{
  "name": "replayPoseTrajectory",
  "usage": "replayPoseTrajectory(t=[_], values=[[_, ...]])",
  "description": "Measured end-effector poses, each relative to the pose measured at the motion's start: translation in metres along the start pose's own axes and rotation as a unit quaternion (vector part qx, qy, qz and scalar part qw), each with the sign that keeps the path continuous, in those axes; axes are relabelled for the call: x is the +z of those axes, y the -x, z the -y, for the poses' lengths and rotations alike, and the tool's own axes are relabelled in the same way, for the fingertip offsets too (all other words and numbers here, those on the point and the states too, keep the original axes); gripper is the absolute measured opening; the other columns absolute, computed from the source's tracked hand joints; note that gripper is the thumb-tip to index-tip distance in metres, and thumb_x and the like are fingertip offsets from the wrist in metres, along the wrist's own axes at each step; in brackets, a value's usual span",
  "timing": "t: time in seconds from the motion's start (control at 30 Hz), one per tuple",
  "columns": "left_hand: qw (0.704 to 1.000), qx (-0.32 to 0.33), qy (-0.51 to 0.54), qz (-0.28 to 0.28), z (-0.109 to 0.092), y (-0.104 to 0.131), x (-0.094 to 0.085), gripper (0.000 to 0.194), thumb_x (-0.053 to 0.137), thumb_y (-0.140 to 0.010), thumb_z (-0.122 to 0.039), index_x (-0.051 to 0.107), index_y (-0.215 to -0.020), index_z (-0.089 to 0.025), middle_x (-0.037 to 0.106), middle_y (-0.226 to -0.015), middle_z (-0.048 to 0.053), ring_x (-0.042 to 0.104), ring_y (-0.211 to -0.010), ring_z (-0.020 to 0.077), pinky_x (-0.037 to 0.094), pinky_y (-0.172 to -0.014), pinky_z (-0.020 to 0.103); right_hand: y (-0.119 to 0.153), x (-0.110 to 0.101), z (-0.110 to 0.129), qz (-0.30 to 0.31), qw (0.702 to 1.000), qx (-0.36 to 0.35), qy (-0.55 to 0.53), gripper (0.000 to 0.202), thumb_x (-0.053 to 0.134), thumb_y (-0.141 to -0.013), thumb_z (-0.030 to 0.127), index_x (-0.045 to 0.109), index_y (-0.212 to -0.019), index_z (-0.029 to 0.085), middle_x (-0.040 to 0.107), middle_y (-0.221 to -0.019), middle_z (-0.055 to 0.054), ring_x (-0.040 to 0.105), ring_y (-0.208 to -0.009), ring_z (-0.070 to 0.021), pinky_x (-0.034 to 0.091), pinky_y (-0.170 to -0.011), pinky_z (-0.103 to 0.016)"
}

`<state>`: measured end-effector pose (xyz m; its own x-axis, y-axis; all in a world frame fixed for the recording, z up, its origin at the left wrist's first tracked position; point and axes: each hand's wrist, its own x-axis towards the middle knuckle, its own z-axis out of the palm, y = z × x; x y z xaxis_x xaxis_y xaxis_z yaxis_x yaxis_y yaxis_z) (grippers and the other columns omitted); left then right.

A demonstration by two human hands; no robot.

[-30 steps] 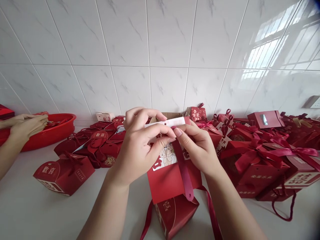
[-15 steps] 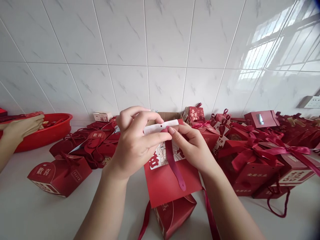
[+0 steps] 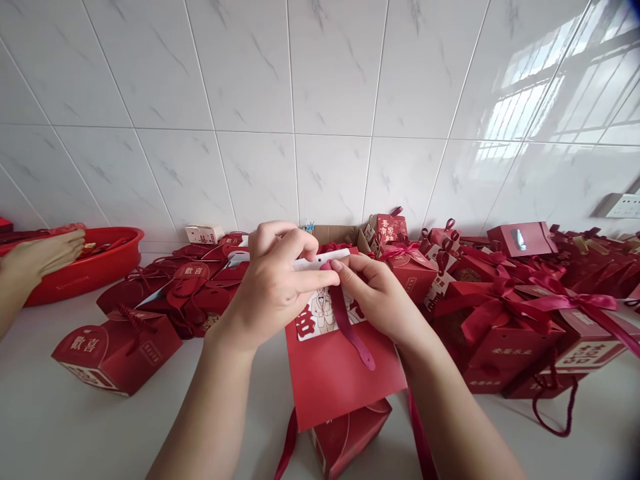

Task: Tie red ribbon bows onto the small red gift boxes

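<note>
In front of me stands a red gift bag [image 3: 345,383] bearing a white printed card [image 3: 320,312] with a drawn figure. A dark pink ribbon [image 3: 346,320] hangs down over the card from the bag's top edge, where a small hole shows. My left hand [image 3: 273,290] is closed, its thumb and fingers meeting on the ribbon's upper part. Opposite it, my right hand [image 3: 383,293] pinches the same ribbon between thumb and index finger. Fingertips hide exactly how the ribbon passes the edge. Below the bag sits a small red box [image 3: 353,433].
Tied red gift boxes [image 3: 505,333] crowd the right side. More red boxes [image 3: 117,350] lie to the left. Another person's hand [image 3: 47,257] reaches over a red basin [image 3: 100,267] at far left. A tiled wall [image 3: 330,87] rises behind the counter.
Both hands and the bag's top edge have moved slightly down. Both hands still pinch the ribbon, which hangs a little differently.
</note>
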<state>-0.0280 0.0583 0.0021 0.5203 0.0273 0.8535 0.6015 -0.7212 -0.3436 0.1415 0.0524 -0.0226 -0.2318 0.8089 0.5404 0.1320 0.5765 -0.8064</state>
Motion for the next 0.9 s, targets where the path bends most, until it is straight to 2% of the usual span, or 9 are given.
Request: replayPoseTrajectory(t=[0.07, 0.17, 0.27, 0.4, 0.5, 0.73, 0.9], values=[[1.000, -0.001, 0.008, -0.004, 0.000, -0.001, 0.000, 0.026, 0.065, -0.078, -0.005, 0.073, -0.072, -0.029, 0.051, -0.075, 0.003, 0.044, -0.090, 0.0217, 0.040, -0.073, 0.033, 0.000, 0.000, -0.001, 0.000, 1.000, -0.005, 0.008, 0.032, 0.049, -0.093, 0.038, 0.060, -0.073, 0.017, 0.056, -0.072, 0.000, 0.047, -0.066, -0.0119, 0.039, -0.060, -0.024], [0.999, -0.031, 0.029, 0.006, -0.003, -0.002, -0.002, 0.023, 0.065, -0.079, -0.007, 0.071, -0.073, -0.029, 0.054, -0.076, 0.002, 0.047, -0.090, 0.0215, 0.042, -0.076, 0.035, 0.001, -0.002, 0.000, -0.014, 0.998, -0.046, 0.040, 0.032, 0.047, -0.094, 0.038, 0.061, -0.074, 0.018, 0.061, -0.076, -0.002, 0.051, -0.075, -0.0147, 0.042, -0.068, -0.027], [0.995, -0.065, 0.069, 0.028, -0.007, -0.003, -0.010, 0.019, 0.064, -0.080, -0.010, 0.069, -0.080, -0.028, 0.059, -0.085, 0.002, 0.052, -0.089, 0.0200, 0.044, -0.079, 0.037, 0.006, -0.006, 0.005, -0.032, 0.994, -0.080, 0.071, 0.028, 0.048, -0.094, 0.036, 0.063, -0.078, 0.019, 0.066, -0.079, -0.001, 0.053, -0.076, -0.0154, 0.043, -0.073, -0.031], [0.992, -0.084, 0.085, 0.035, -0.012, -0.004, -0.019, 0.025, 0.058, -0.079, -0.005, 0.065, -0.091, -0.026, 0.060, -0.097, 0.003, 0.055, -0.093, 0.0203, 0.045, -0.084, 0.040, 0.012, -0.011, 0.013, -0.063, 0.988, -0.093, 0.105, 0.027, 0.050, -0.094, 0.035, 0.064, -0.077, 0.020, 0.067, -0.080, -0.001, 0.054, -0.077, -0.0167, 0.042, -0.076, -0.033], [0.992, -0.085, 0.081, 0.055, -0.014, -0.006, -0.019, 0.021, 0.059, -0.080, -0.007, 0.063, -0.090, -0.026, 0.061, -0.105, 0.004, 0.055, -0.097, 0.0213, 0.045, -0.085, 0.041, 0.014, -0.011, 0.016, -0.054, 0.989, -0.090, 0.102, 0.026, 0.049, -0.094, 0.034, 0.067, -0.081, 0.021, 0.067, -0.081, -0.002, 0.055, -0.081, -0.0176, 0.043, -0.078, -0.033], [0.997, -0.063, 0.049, 0.017, -0.012, -0.005, -0.015, 0.021, 0.063, -0.078, -0.008, 0.064, -0.077, -0.028, 0.068, -0.096, 0.000, 0.057, -0.096, 0.0216, 0.045, -0.084, 0.041, 0.015, -0.007, 0.017, -0.002, 0.995, -0.073, 0.068, 0.024, 0.050, -0.094, 0.034, 0.070, -0.090, 0.023, 0.069, -0.087, -0.001, 0.057, -0.087, -0.0187, 0.044, -0.079, -0.033], [0.994, -0.071, 0.075, -0.021, -0.012, -0.006, -0.015, 0.018, 0.063, -0.081, -0.010, 0.066, -0.076, -0.027, 0.071, -0.090, -0.001, 0.062, -0.087, 0.0172, 0.048, -0.079, 0.036, 0.017, -0.008, 0.020, -0.011, 0.995, -0.066, 0.069, 0.026, 0.049, -0.095, 0.036, 0.071, -0.091, 0.024, 0.067, -0.081, -0.001, 0.058, -0.079, -0.0168, 0.044, -0.076, -0.032]])
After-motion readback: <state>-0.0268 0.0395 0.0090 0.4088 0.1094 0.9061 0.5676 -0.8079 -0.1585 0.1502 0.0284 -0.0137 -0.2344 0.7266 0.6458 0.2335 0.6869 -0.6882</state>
